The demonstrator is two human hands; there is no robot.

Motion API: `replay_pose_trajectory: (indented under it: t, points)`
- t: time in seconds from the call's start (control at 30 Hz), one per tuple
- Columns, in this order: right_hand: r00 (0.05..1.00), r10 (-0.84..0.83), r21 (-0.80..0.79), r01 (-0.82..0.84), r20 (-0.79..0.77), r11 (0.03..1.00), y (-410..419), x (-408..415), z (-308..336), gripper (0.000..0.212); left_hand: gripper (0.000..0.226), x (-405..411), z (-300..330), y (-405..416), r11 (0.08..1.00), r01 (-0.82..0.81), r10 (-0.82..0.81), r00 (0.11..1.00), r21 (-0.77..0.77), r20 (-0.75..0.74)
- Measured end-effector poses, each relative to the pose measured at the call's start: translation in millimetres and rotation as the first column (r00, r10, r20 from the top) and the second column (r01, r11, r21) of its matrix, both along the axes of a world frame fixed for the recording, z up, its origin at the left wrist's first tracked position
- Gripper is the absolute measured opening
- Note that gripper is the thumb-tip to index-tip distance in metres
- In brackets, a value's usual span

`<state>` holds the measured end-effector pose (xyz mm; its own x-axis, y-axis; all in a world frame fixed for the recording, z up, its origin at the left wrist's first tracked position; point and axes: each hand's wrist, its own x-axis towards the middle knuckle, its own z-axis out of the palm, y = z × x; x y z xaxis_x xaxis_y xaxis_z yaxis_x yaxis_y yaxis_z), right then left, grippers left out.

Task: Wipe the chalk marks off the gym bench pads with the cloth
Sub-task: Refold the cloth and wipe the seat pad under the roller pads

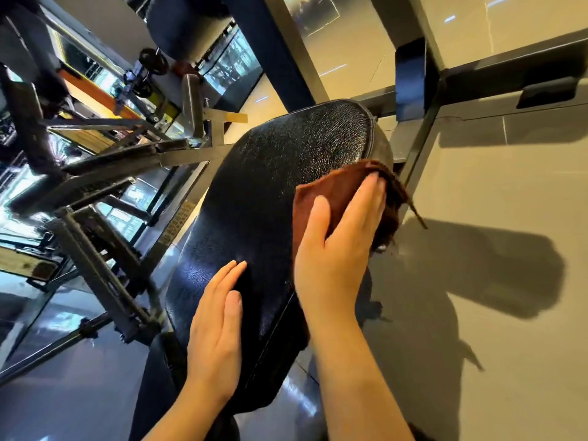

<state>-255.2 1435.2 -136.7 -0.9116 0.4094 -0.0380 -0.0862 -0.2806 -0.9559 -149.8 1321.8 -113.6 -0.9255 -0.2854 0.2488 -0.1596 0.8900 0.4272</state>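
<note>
The right hand (343, 237) lies flat with straight fingers on the brown cloth (334, 186), pressing it onto the black bench pad (270, 186) at the pad's right edge. The left hand (216, 329) rests flat on the pad's near part. The cloth looks soft, light and floppy, so a flat palm on its middle should work best.

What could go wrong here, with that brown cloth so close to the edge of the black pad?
The cloth already hangs partly over the pad's right edge, held only by the flat right hand; it might slip off onto the floor. A loose strand dangling from it could perhaps catch on the metal frame. The left hand rests flat on the slick pad and may slide.
</note>
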Motion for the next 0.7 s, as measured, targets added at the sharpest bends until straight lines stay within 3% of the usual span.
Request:
replay_pose_trajectory:
  t: [0.13,0.4,0.57,0.7]
  points:
    - [0.998,0.035,0.035,-0.037,0.044,0.999,26.0,-44.9,8.6,0.062,0.037,-1.0,-0.2,-0.9,1.0,-0.009,0.009,1.0,-0.008,0.001]
    - [0.996,0.067,0.142,-0.059,-0.052,0.988,-31.2,80.0,-17.0,0.061,0.037,-0.3,2.2,2.4,0.999,0.008,-0.008,1.0,0.031,-0.003]
    - [0.999,0.002,0.067,0.0,-0.033,0.998,0.5,-1.6,-4.7,0.064,0.037,-0.2,1.2,0.8,1.0,0.007,-0.007,1.0,0.019,-0.008]
    - [0.994,0.104,0.074,-0.105,0.029,0.992,35.6,-67.5,1.9,0.058,0.037,-0.3,0.3,-1.5,1.0,0.006,-0.006,1.0,0.006,-0.014]
